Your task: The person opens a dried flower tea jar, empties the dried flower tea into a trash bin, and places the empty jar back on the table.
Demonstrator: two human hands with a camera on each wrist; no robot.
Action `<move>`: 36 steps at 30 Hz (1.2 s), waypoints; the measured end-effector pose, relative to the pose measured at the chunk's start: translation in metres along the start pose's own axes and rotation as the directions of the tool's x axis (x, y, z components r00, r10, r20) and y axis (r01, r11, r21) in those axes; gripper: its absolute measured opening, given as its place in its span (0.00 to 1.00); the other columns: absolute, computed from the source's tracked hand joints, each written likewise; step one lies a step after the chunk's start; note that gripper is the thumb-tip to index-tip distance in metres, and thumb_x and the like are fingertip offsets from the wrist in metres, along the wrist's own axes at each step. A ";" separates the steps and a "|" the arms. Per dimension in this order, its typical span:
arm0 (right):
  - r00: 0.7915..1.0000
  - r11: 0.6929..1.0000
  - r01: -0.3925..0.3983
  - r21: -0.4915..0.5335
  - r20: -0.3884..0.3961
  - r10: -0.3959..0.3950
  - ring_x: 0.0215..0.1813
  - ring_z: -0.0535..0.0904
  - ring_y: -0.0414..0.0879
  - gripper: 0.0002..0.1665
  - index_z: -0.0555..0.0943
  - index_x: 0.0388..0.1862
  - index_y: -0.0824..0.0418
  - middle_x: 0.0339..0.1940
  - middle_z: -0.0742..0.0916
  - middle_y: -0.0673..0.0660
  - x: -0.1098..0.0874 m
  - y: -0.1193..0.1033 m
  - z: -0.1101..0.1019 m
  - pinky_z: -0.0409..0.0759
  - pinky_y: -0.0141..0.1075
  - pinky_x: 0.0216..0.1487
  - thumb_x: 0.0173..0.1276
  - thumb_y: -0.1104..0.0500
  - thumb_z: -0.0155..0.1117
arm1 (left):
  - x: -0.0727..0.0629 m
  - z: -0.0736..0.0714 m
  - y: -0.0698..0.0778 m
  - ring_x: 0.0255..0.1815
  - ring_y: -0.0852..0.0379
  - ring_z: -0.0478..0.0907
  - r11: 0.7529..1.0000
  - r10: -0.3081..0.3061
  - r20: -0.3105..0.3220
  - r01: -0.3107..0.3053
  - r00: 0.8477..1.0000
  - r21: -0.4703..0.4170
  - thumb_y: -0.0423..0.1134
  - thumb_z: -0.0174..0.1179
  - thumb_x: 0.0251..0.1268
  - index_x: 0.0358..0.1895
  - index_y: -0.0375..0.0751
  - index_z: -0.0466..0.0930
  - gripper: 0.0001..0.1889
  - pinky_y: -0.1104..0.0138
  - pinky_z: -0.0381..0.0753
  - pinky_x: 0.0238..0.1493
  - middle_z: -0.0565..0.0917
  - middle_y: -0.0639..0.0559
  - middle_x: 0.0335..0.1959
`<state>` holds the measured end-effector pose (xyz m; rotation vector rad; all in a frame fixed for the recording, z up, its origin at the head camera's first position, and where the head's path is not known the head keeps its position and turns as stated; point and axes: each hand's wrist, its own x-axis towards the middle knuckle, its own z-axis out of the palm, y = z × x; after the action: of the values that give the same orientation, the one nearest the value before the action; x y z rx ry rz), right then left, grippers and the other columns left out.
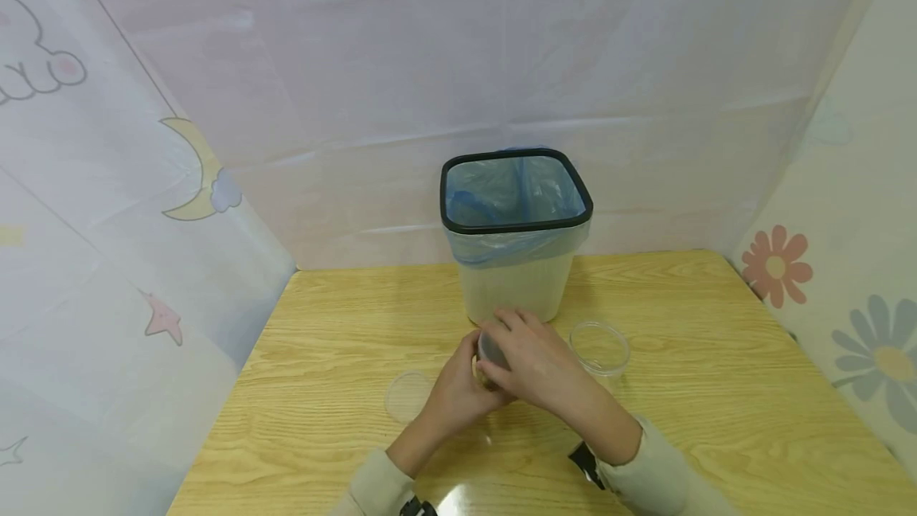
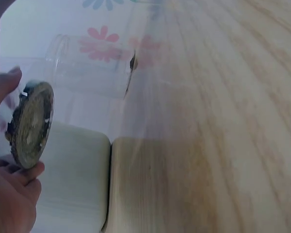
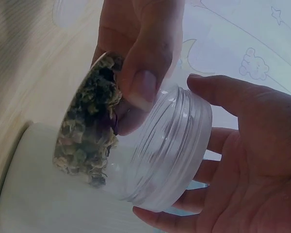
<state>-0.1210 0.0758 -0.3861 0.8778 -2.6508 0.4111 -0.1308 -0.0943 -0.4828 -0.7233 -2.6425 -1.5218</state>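
A clear screw-top jar is held between both hands, partly filled with dried flowers or herbs. My left hand grips the jar's body, its thumb along the side in the right wrist view. My right hand has thumb and fingers spread around the rim of the lid, which sits on the jar. The jar's base shows the dark dried pieces in the left wrist view. From the head view, the hands cover most of the jar.
A white bin with a black rim and blue liner stands behind the hands. An open clear jar is on the wooden table to the right. A flat, clear round lid lies left of the hands.
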 end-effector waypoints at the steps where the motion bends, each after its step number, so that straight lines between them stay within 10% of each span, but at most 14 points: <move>1: 1.000 1.000 0.006 0.005 -0.001 -0.006 0.58 0.80 0.63 0.29 0.83 0.58 0.58 0.58 0.84 0.63 0.000 0.000 0.000 0.83 0.56 0.53 0.64 0.44 0.75 | 0.000 -0.002 0.000 0.67 0.49 0.74 1.000 0.007 0.014 -0.007 1.000 -0.006 0.58 0.71 0.59 0.79 0.44 0.54 0.50 0.55 0.80 0.61 0.70 0.48 0.71; 11: 0.996 0.994 0.078 0.078 0.033 -0.081 0.63 0.77 0.60 0.29 0.82 0.61 0.55 0.63 0.82 0.60 -0.003 -0.001 -0.008 0.81 0.57 0.57 0.63 0.46 0.75 | 0.005 -0.021 -0.007 0.74 0.53 0.66 0.987 0.097 0.157 -0.075 0.983 -0.143 0.52 0.73 0.59 0.79 0.59 0.53 0.48 0.50 0.70 0.71 0.64 0.57 0.77; 24: 0.959 0.954 0.249 0.166 0.097 -0.268 0.70 0.72 0.54 0.33 0.77 0.69 0.51 0.68 0.79 0.55 -0.013 0.003 -0.022 0.75 0.53 0.67 0.66 0.47 0.73 | 0.003 -0.035 -0.009 0.72 0.53 0.69 0.961 0.254 0.288 -0.207 0.923 -0.182 0.43 0.74 0.59 0.79 0.60 0.50 0.50 0.53 0.66 0.74 0.60 0.56 0.79; 36: 0.993 0.983 0.116 0.141 -0.037 -0.112 0.68 0.74 0.61 0.32 0.79 0.65 0.57 0.65 0.80 0.61 -0.008 -0.002 -0.008 0.71 0.59 0.68 0.67 0.44 0.72 | 0.002 -0.020 0.002 0.71 0.50 0.70 0.995 0.099 0.131 -0.096 0.986 -0.032 0.56 0.71 0.61 0.81 0.57 0.47 0.51 0.55 0.78 0.64 0.62 0.53 0.78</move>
<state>-0.1119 0.0820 -0.3814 1.0526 -2.5547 0.5867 -0.1361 -0.1094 -0.4705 -0.9727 -2.6380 -1.5363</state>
